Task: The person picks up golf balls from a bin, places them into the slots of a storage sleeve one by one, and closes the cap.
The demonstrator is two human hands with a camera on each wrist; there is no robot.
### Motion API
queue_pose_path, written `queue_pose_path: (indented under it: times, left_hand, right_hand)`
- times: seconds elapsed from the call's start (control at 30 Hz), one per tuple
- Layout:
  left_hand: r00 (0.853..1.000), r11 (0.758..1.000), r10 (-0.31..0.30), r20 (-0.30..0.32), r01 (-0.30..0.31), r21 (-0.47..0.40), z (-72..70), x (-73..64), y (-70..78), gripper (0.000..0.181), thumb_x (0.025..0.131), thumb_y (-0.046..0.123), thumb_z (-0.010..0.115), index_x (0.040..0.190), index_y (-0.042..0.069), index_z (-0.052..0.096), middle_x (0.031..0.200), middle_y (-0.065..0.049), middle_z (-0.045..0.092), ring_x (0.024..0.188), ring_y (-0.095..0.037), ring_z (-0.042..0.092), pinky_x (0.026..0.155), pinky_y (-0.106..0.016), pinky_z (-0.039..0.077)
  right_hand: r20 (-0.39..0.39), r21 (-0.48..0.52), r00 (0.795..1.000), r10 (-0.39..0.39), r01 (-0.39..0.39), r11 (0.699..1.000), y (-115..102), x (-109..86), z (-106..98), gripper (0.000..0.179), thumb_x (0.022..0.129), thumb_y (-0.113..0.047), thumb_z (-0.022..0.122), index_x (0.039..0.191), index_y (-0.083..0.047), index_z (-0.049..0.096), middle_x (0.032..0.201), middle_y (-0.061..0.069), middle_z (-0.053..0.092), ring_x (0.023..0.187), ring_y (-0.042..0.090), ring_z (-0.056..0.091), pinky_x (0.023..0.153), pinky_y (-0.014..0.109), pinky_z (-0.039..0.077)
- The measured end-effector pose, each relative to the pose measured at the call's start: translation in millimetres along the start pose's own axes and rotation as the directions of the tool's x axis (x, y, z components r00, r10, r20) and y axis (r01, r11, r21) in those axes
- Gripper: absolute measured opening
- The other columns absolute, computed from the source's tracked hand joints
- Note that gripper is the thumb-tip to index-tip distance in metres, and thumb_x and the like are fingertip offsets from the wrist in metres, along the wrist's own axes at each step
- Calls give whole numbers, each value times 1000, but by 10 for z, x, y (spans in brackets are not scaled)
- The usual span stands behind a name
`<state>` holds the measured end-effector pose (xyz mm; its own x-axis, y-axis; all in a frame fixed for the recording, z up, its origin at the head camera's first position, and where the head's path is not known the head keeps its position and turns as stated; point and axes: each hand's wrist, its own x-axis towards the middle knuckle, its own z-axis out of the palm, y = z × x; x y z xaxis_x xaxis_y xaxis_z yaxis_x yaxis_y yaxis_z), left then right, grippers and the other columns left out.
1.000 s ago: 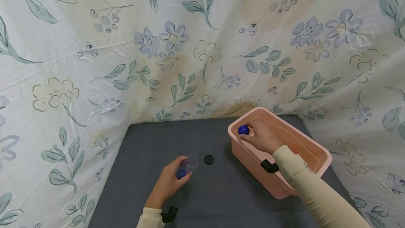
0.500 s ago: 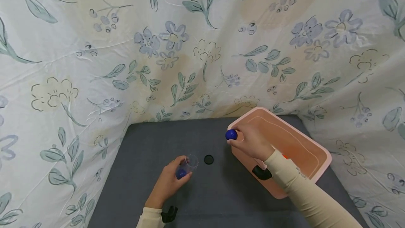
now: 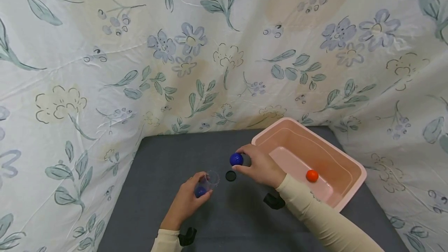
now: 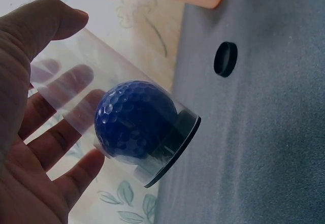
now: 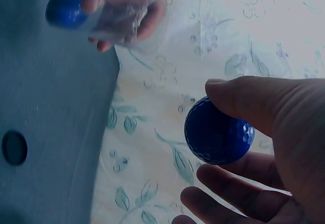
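My left hand grips a clear plastic tube between thumb and fingers. Inside it, at the bottom end with a black cap, sits one blue golf ball; the tube's other end is uncovered. Thumb and fingers of my right hand pinch a second blue golf ball, held above the table to the right of the tube and apart from it. A loose black cap lies on the table below that ball, between the two hands.
A pink plastic bin stands at the right of the dark grey table. On its floor lies an orange ball. Flowered cloth hangs behind the table and along its sides.
My right hand has carried the blue golf ball leftward out over the bin's rim, toward the tube. That uncovers the orange ball in the bin. The left hand and tube stay put.
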<state>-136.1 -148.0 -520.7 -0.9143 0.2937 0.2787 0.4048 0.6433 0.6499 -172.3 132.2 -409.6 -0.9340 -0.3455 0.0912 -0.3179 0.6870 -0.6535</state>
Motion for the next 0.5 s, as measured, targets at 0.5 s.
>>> queue_pose_path:
  times: [0.5]
  left_hand:
    - [1000, 1000, 0, 10, 0, -13, -3, 23, 35, 51, 88, 20, 85, 132, 22, 59, 118, -3, 72, 104, -11, 67, 89, -42, 60]
  right_hand:
    - [-21, 151, 997, -80, 82, 985, -26, -12, 411, 45, 90, -38, 82, 126, -14, 69, 119, 1, 71, 110, 18, 69, 98, 43, 58]
